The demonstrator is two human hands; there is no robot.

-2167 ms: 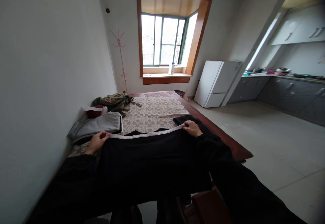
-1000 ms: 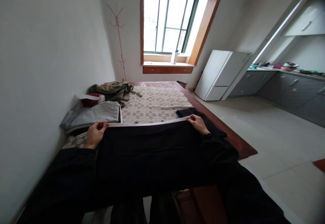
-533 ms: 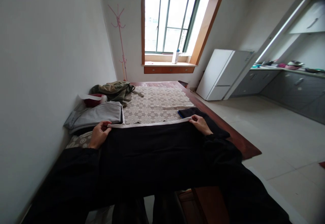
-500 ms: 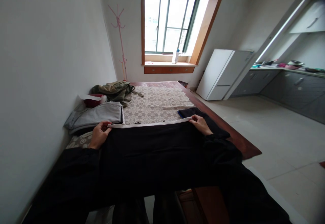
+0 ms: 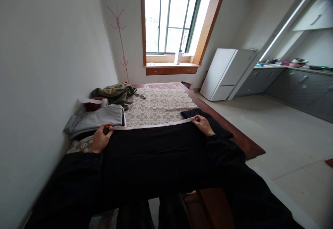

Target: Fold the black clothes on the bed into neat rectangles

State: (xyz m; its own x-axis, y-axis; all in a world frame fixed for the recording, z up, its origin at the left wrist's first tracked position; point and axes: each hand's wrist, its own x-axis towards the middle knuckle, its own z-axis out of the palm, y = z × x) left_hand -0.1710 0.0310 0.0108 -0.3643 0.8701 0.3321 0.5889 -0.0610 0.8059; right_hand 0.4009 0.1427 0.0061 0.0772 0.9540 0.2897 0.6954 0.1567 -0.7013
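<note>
A black garment with a white band along its far edge is stretched flat between my hands over a wooden table. My left hand pinches the band's left end. My right hand pinches its right end, next to a dark folded cloth. Both my sleeves are black and blend into the garment.
A lace tablecloth covers the table beyond the garment. Folded grey clothes, a red bowl and an olive jacket lie along the left wall. A white fridge, kitchen cabinets and a pink coat stand are farther off.
My hands keep hold of the band's ends and stay almost in place. The view has tilted down slightly since the earliest frame, and the band now lies straighter.
</note>
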